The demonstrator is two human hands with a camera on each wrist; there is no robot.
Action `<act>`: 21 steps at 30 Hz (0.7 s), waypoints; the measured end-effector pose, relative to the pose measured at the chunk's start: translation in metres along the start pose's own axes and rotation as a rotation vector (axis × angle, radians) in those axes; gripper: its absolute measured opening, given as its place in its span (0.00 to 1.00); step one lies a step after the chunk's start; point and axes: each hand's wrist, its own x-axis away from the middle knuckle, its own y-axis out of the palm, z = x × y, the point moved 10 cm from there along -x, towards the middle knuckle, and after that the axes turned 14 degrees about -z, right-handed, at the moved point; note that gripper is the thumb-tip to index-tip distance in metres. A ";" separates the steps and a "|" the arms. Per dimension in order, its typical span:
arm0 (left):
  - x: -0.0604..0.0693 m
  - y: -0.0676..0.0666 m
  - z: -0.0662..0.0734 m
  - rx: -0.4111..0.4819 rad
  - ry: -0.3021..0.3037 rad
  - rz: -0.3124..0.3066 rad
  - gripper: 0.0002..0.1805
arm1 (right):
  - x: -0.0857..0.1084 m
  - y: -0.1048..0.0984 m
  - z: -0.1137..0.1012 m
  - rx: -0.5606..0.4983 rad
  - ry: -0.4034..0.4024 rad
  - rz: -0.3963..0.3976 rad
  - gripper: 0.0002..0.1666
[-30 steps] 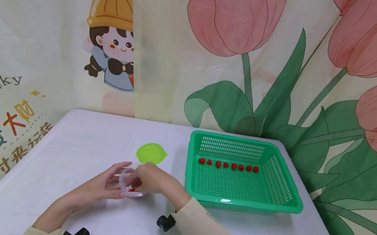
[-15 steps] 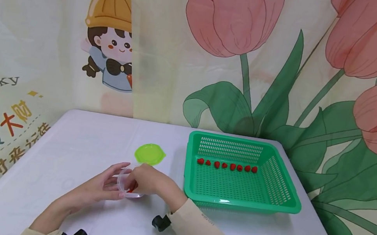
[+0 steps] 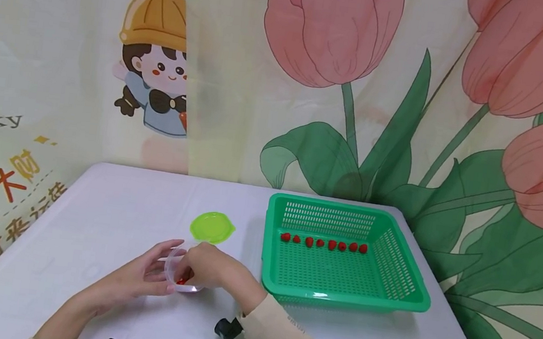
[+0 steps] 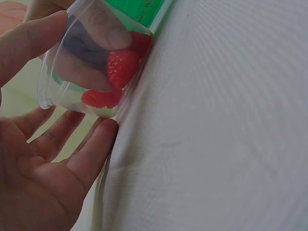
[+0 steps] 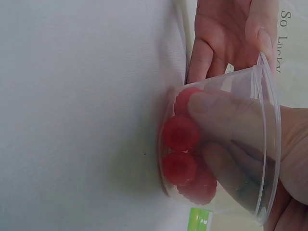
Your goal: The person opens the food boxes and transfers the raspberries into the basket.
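A clear plastic cup (image 3: 170, 268) stands on the table with several red raspberries (image 5: 180, 133) at its bottom. My left hand (image 3: 133, 278) holds the cup from the left, thumb at the rim and fingers along the side. Reaching in through the mouth, my right hand (image 3: 211, 266) has its thumb and a finger on either side of a raspberry (image 4: 123, 68) and pinches it. The cup wall blurs the fingertips somewhat in both wrist views.
A green basket (image 3: 344, 298) stands at the right, with a row of several raspberries (image 3: 332, 245) across its floor. Behind the cup lies a lime-green lid (image 3: 212, 227). The white table (image 3: 130, 197) ends at a printed cloth backdrop.
The whole head view has shifted slightly. Inside the cup, my right hand's fingers have moved a little among the raspberries. My left hand stays at the cup.
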 end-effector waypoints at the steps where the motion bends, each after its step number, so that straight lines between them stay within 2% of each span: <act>1: 0.000 0.000 0.000 -0.002 0.002 0.000 0.52 | 0.000 0.000 0.000 0.001 0.000 0.001 0.14; 15: 0.001 -0.002 0.000 -0.005 -0.011 0.003 0.51 | 0.001 -0.002 0.000 -0.040 -0.011 0.033 0.14; 21: 0.000 0.000 -0.002 0.013 -0.028 -0.002 0.52 | 0.004 -0.005 0.001 -0.060 -0.049 0.070 0.12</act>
